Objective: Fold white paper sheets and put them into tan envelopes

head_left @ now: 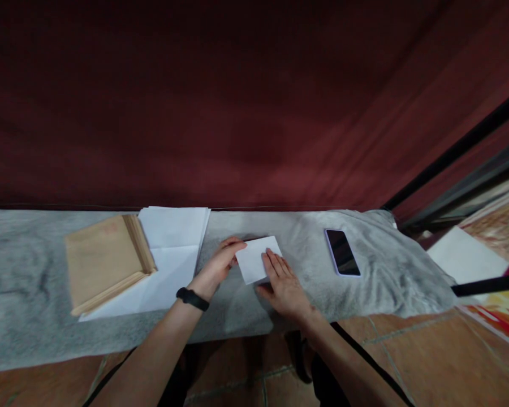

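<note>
A small white folded sheet of paper lies between my two hands on the grey cloth. My left hand, with a black band on its wrist, pinches the paper's left corner between thumb and fingers. Flat across the paper's right side rest the outstretched fingers of my right hand. The thumb of that hand sits near the lower edge of the paper. To the left is a stack of brown envelopes, lying partly over several larger white sheets with a crease across the top one.
A phone with a pale purple case lies to the right on the grey cloth. Behind rises a dark red curtain or wall. Black bars and printed papers are at the far right. Below is a tiled floor.
</note>
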Action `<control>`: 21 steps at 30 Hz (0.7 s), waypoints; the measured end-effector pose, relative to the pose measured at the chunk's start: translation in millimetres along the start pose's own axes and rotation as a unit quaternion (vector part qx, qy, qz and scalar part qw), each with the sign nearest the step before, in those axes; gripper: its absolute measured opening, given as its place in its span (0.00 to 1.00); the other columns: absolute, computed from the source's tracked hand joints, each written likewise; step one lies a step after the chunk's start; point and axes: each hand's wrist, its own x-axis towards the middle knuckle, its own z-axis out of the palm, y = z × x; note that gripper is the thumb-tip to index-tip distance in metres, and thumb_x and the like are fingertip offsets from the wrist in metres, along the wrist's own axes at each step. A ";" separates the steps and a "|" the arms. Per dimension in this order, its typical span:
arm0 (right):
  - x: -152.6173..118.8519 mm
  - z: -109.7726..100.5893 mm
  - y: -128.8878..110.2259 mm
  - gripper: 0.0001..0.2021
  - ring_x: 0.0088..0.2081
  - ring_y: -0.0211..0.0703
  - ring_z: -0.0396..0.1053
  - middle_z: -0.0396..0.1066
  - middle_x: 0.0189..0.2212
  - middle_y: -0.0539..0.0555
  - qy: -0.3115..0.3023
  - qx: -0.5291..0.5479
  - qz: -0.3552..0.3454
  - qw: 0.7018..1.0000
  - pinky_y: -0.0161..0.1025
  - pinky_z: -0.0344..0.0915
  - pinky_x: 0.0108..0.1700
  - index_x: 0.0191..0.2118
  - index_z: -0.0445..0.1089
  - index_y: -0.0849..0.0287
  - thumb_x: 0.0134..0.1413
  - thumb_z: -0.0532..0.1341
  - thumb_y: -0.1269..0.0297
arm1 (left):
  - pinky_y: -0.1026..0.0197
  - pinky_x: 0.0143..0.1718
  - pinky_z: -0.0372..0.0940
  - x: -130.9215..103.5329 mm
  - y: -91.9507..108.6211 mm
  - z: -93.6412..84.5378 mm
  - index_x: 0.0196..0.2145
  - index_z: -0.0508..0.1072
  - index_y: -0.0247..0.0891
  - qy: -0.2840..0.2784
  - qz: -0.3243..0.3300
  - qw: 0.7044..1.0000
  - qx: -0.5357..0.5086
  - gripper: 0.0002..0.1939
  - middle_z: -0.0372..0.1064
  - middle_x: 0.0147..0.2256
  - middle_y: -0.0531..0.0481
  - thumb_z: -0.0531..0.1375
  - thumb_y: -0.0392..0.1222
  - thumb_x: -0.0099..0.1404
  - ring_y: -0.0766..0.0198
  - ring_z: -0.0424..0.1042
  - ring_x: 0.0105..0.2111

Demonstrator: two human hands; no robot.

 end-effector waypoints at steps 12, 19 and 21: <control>28.6 -21.3 -5.5 0.21 0.45 0.52 0.76 0.80 0.42 0.56 0.143 0.661 0.285 0.680 0.46 0.73 0.47 0.44 0.76 0.57 0.54 0.65 0.46 | 0.57 0.43 0.70 -21.4 -0.5 15.9 0.57 0.68 0.42 -0.032 -0.047 0.986 -0.154 0.34 0.74 0.44 0.46 0.72 0.41 0.53 0.56 0.74 0.44; 24.8 -16.0 15.6 0.21 0.28 0.41 0.73 0.76 0.31 0.50 0.152 0.644 0.381 0.646 0.39 0.73 0.30 0.39 0.72 0.58 0.39 0.72 0.53 | 0.59 0.38 0.68 -9.5 -15.0 -3.1 0.57 0.71 0.37 -0.048 0.012 0.998 0.050 0.32 0.76 0.37 0.50 0.63 0.32 0.53 0.58 0.75 0.35; 24.5 -14.0 25.3 0.21 0.24 0.40 0.69 0.72 0.25 0.46 0.153 0.593 0.389 0.688 0.37 0.70 0.25 0.41 0.71 0.56 0.40 0.70 0.54 | 0.57 0.42 0.69 -6.1 -15.6 -8.4 0.56 0.72 0.38 -0.034 0.053 0.987 0.148 0.31 0.77 0.41 0.48 0.59 0.29 0.54 0.57 0.75 0.38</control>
